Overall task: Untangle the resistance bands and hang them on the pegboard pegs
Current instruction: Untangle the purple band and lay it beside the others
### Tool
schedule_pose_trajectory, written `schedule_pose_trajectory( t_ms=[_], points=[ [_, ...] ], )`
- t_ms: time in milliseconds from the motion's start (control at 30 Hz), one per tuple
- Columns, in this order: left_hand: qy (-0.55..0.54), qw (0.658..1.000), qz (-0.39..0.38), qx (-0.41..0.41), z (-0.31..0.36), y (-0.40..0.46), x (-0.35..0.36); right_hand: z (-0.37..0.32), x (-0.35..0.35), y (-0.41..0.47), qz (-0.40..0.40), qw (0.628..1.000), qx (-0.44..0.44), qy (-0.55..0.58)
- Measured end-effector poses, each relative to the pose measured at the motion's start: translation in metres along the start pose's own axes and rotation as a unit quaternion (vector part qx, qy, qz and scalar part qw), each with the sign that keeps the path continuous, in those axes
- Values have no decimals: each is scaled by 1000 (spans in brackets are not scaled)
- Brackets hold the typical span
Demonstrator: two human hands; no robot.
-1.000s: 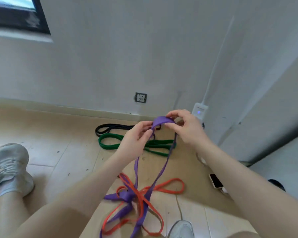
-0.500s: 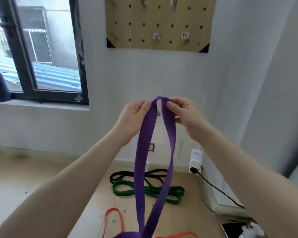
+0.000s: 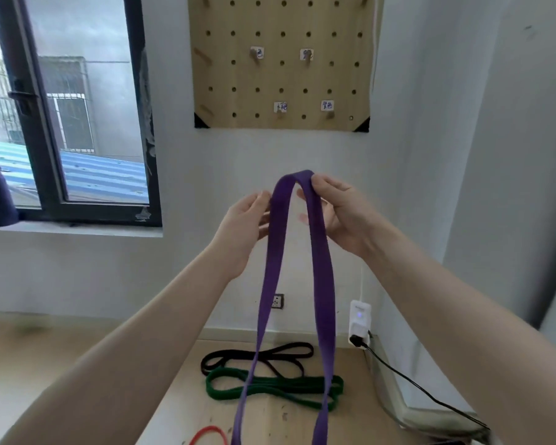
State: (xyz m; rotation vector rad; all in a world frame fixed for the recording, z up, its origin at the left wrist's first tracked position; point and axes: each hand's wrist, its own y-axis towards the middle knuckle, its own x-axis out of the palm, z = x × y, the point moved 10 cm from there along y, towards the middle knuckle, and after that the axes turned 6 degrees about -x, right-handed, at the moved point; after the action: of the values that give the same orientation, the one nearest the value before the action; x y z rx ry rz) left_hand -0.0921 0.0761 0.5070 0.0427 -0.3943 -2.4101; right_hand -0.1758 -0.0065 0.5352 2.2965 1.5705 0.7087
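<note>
A purple resistance band [image 3: 323, 284] hangs as a long loop in front of me, its top held at chest height. My right hand [image 3: 337, 213] pinches the top of the loop. My left hand [image 3: 244, 223] touches the loop's left strand with its fingers spread. Above, a wooden pegboard [image 3: 350, 20] is fixed to the white wall, with several labelled pegs [image 3: 329, 114] that carry nothing. On the floor by the wall lie a green band [image 3: 280, 388] and a black band [image 3: 286, 354]. A red band [image 3: 207, 433] shows at the bottom edge.
A dark-framed window [image 3: 142, 123] with a sill is at the left. A wall socket [image 3: 277, 300] and a white plug-in device [image 3: 360, 319] with a black cable [image 3: 414, 385] sit low on the wall. A wall corner juts out at the right.
The view rose from the floor to the wall as the purple band's top was lifted. Since half a second ago my left hand's grip has loosened and its fingers have spread.
</note>
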Motion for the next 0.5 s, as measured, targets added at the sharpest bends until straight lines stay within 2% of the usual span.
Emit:
schedule_pose_trajectory(
  t_ms=[67,167,267,400,500],
  points=[
    [-14,999,-17,26,-1,-9,7,-8,-2,5,15,999,-30,-27],
    [27,996,-32,76,-4,-22,20,-5,-9,9,69,990,-54,-110],
    [4,997,-25,75,-13,-23,20,0,-22,10,136,978,-83,-136],
    [-2,998,14,68,-27,-19,9,17,-18,13,97,987,-76,-108],
    [66,997,-17,20,-61,-22,13,20,-30,15,156,983,-92,-26]
  ],
)
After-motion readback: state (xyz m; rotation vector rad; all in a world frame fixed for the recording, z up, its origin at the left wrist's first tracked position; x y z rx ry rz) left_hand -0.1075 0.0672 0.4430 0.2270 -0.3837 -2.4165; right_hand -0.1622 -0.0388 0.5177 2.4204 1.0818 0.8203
